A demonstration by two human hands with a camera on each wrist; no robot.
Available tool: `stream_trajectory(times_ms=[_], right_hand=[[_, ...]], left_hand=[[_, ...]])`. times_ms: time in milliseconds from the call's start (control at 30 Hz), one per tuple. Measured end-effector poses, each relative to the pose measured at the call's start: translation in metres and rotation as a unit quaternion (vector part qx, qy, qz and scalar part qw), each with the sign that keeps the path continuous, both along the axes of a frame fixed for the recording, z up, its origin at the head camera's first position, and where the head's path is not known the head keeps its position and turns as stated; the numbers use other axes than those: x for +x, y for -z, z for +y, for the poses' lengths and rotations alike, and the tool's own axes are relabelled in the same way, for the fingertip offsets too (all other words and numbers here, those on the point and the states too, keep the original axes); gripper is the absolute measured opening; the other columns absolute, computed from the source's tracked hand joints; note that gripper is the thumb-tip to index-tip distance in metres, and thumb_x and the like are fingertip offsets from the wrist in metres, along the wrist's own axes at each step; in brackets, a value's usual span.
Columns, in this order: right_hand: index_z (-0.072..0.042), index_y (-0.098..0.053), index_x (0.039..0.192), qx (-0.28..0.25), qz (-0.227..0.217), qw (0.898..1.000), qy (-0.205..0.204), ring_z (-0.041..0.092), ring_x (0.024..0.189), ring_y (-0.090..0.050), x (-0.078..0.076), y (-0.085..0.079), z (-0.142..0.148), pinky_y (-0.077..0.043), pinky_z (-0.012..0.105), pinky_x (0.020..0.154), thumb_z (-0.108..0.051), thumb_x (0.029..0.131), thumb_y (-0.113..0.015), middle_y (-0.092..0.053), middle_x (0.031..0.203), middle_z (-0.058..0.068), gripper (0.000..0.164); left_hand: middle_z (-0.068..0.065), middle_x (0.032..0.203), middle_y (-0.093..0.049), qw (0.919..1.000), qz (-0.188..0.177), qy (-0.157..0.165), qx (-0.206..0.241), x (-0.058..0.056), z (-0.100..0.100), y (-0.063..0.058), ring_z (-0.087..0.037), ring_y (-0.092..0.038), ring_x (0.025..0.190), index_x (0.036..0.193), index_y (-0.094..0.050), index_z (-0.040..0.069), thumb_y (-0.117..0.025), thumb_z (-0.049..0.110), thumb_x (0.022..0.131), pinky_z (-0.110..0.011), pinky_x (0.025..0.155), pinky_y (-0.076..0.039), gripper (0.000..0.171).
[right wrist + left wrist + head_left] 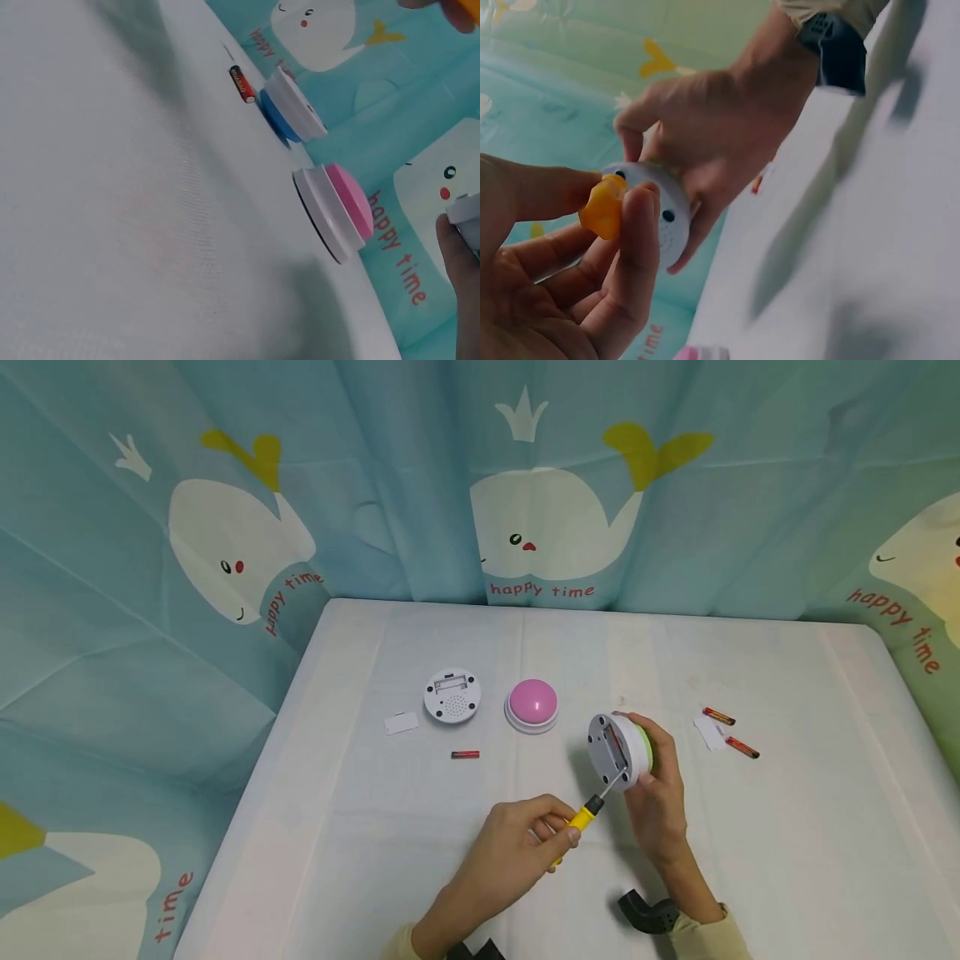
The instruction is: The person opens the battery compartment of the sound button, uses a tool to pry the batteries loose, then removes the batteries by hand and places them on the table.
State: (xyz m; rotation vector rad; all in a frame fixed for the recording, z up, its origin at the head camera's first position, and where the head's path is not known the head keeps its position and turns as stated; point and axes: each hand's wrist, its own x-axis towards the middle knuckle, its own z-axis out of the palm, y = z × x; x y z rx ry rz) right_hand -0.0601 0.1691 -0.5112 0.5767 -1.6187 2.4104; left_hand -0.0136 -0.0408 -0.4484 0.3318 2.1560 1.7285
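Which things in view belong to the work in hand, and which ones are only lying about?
In the work:
screwdriver, in the left hand
green-edged button, in the right hand

Lying about:
pink button
upturned button
left battery
two right batteries
two white pieces
Batteries and pieces may possibly be needed.

Blue-green curtain (412,485) behind — white whales (555,539), yellow tails (637,453), white crowns (522,425), red "happy time" lettering (517,588). White table (825,843), rounded back corners — pink-domed button (533,702) upright, just right of upturned white disc (453,700), blue underneath.
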Motion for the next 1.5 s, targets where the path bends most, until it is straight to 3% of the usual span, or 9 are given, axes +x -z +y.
stream_trajectory(times_ms=[367,567,767,1033,1333,1500], right_hand=[[-0.003,-0.032,0.156,-0.01,0.022,0.998,0.055,0.027,0.143,-0.042,0.005,0.002,-0.008,-0.045,0.027,0.115,0.0,0.092,-0.03,-0.039,0.159,0.014,0.065],[-0.001,-0.032,0.155,-0.032,0.043,0.995,0.08,0.028,0.147,-0.039,0.004,0.003,-0.014,-0.044,0.029,0.118,0.003,0.091,-0.031,-0.036,0.158,0.015,0.065],[0.001,-0.03,0.155,-0.042,0.059,0.992,0.101,0.03,0.149,-0.035,0.003,0.006,-0.018,-0.039,0.031,0.121,0.002,0.09,-0.03,-0.034,0.158,0.017,0.065],[0.0,-0.027,0.155,-0.058,0.046,0.99,0.124,0.031,0.15,-0.035,0.004,0.007,-0.021,-0.038,0.03,0.122,0.001,0.09,-0.031,-0.033,0.158,0.017,0.065],[-0.001,-0.033,0.152,-0.108,0.001,0.986,0.125,0.028,0.138,-0.048,0.006,0.005,-0.025,-0.049,0.029,0.11,-0.001,0.087,-0.029,-0.04,0.152,0.017,0.064],[-0.004,-0.03,0.152,-0.126,-0.022,0.985,0.112,0.027,0.137,-0.046,0.007,0.005,-0.027,-0.046,0.03,0.111,-0.005,0.088,-0.026,-0.041,0.15,0.017,0.064]], left_hand=[[-0.002,0.083,-0.077,0.9969,-0.057,-0.012,0.054,0.006,0.006,0.004,-0.002,-0.065,0.06,0.103,-0.076,0.007,-0.074,0.013,0.096,-0.023,0.06,-0.059,0.01],[-0.013,0.085,-0.077,0.9945,-0.052,-0.018,0.089,0.011,0.012,0.009,0.0,-0.064,0.057,0.104,-0.075,0.004,-0.073,0.015,0.097,-0.024,0.06,-0.059,0.013],[-0.018,0.086,-0.076,0.9944,-0.041,-0.018,0.096,0.012,0.013,0.011,0.002,-0.064,0.056,0.105,-0.074,0.004,-0.073,0.017,0.098,-0.023,0.059,-0.058,0.015],[-0.018,0.088,-0.076,0.9938,-0.04,-0.023,0.102,0.012,0.015,0.014,0.001,-0.065,0.058,0.106,-0.074,0.004,-0.073,0.017,0.098,-0.023,0.06,-0.058,0.015],[-0.019,0.088,-0.077,0.9952,-0.018,-0.028,0.092,0.012,0.015,0.015,0.002,-0.063,0.058,0.105,-0.074,0.006,-0.073,0.016,0.097,-0.02,0.057,-0.055,0.013],[-0.018,0.088,-0.077,0.9951,-0.018,-0.028,0.093,0.011,0.014,0.015,-0.007,-0.066,0.059,0.105,-0.074,0.006,-0.073,0.017,0.097,-0.021,0.057,-0.057,0.013]])
